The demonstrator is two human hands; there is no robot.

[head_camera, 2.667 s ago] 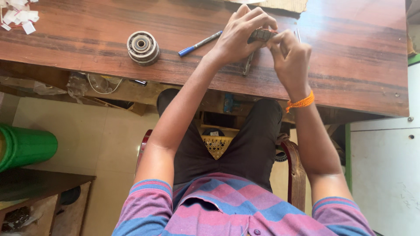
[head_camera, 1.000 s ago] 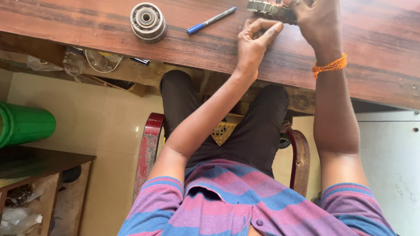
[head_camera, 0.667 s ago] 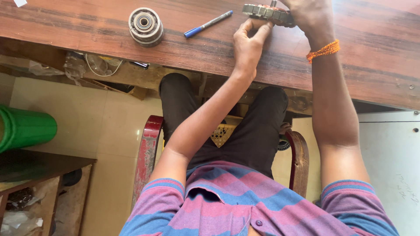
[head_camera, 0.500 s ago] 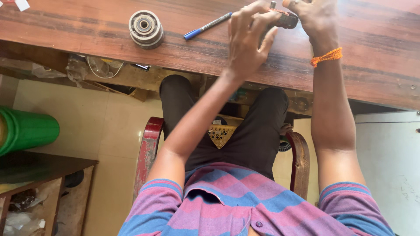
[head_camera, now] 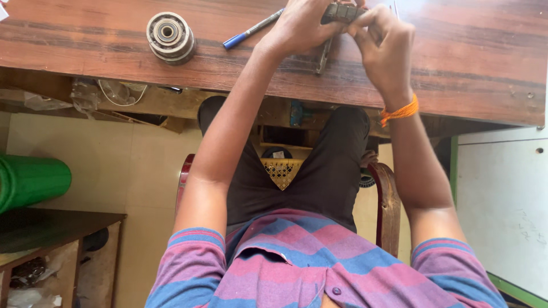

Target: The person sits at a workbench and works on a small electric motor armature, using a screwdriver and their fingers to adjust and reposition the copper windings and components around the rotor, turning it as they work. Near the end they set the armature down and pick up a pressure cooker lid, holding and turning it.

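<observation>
Both hands, left and right, grip the metal part near the table's far edge.

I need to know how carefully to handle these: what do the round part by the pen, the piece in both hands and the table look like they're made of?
Round part: likely metal, dull grey, with ringed grooves. Piece held by the left hand and right hand: dark and ribbed, probably metal, though mostly hidden. Table: wood or wood-look laminate, reddish brown, streaked grain, slight sheen.
</observation>
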